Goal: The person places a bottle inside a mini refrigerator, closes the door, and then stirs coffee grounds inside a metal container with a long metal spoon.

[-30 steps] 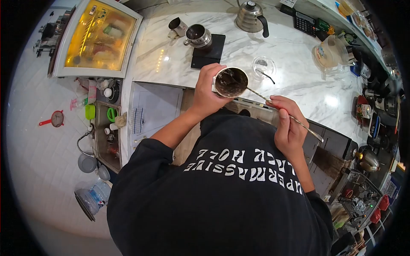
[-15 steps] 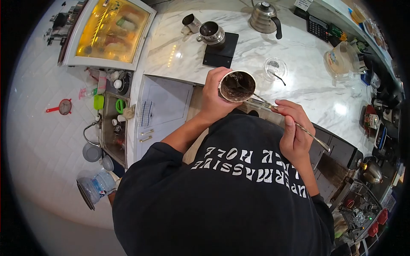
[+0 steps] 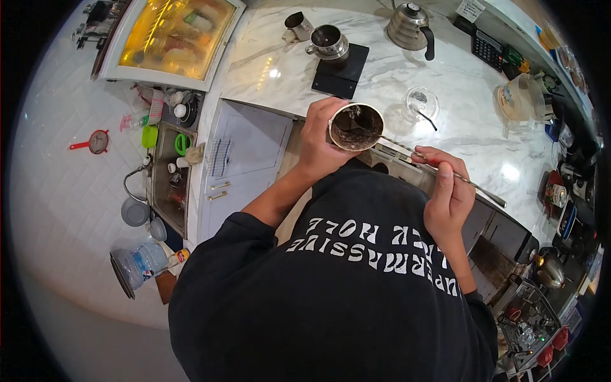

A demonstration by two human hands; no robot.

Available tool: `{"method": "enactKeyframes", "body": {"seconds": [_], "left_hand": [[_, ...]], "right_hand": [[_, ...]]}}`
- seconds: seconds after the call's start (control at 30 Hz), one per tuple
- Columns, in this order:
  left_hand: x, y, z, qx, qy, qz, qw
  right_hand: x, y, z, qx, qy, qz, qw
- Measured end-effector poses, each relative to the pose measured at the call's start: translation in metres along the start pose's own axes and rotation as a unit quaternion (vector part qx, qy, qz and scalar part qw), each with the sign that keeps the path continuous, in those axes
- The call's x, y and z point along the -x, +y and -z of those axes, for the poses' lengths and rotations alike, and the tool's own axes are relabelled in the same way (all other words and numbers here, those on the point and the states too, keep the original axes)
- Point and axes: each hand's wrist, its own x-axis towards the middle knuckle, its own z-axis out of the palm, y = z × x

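Observation:
My left hand (image 3: 320, 141) is wrapped round a pale-rimmed cup (image 3: 358, 126), tilted so its mouth faces me. Dark brown powder or residue coats the inside of the cup. Between the thumb and fingers of my right hand (image 3: 449, 191) is a long metal bar spoon (image 3: 495, 197) with a twisted shaft. Its far end reaches into the cup, where the tip is hard to make out against the dark contents. Both hands are held in front of the counter edge, close to my black shirt (image 3: 331, 305).
On the marble counter (image 3: 375, 76) stand a metal cup with a handle (image 3: 329, 43) on a black scale (image 3: 340, 73), a small metal pitcher (image 3: 298, 25), a gooseneck kettle (image 3: 408, 27) and a clear lid or dish (image 3: 421, 102). A sink (image 3: 170, 172) lies to the left.
My right hand has shifted slightly to the right, and the spoon's shaft lies at a flatter angle. The left hand still grips the cup. The view has turned a little.

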Motion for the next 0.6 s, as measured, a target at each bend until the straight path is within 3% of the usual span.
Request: {"method": "enactKeyframes", "body": {"seconds": [0.17,0.47,0.6], "left_hand": [[-0.003,0.000,0.006,-0.017,0.007,-0.009,1.000],[-0.010,-0.007,0.018,-0.026,0.003,-0.014,1.000],[-0.010,-0.009,0.025,-0.020,0.002,-0.010,1.000]], "right_hand": [[-0.006,-0.002,-0.003,-0.056,0.036,-0.033,0.997],[-0.013,-0.009,-0.011,0.069,-0.032,0.078,0.994],[-0.015,-0.009,-0.015,0.059,-0.049,0.091,0.993]]}}
